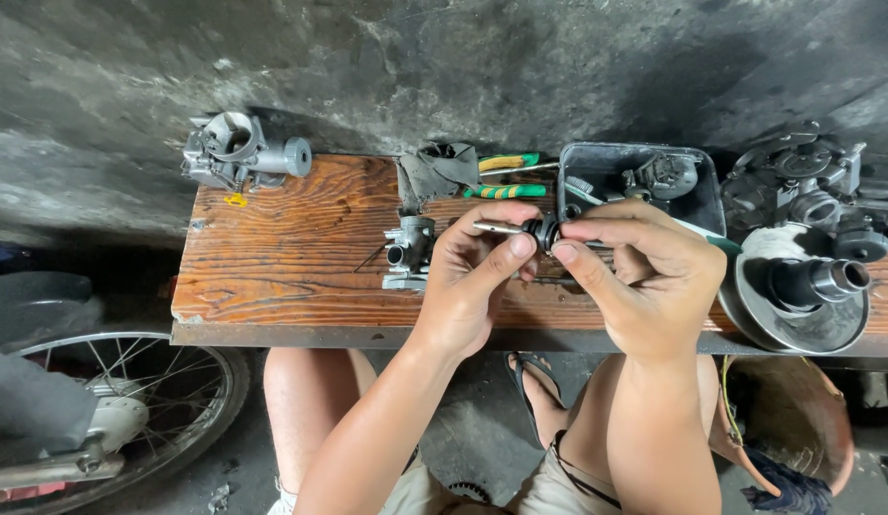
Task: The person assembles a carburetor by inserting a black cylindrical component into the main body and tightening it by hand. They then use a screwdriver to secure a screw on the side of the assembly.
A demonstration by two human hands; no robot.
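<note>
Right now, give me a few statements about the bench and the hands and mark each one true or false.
1. Both hands hold one small part together. True: the left hand and the right hand pinch a small black part with a metal pin above the wooden bench.
2. A carburetor body sits on the bench just left of the left hand. True: the carburetor body stands there.
3. The black tray is on the floor. False: the black tray is on the bench, behind the right hand.
4. The green-handled tools lie at the bench's near edge. False: the green-handled tools lie along the far edge.
</note>
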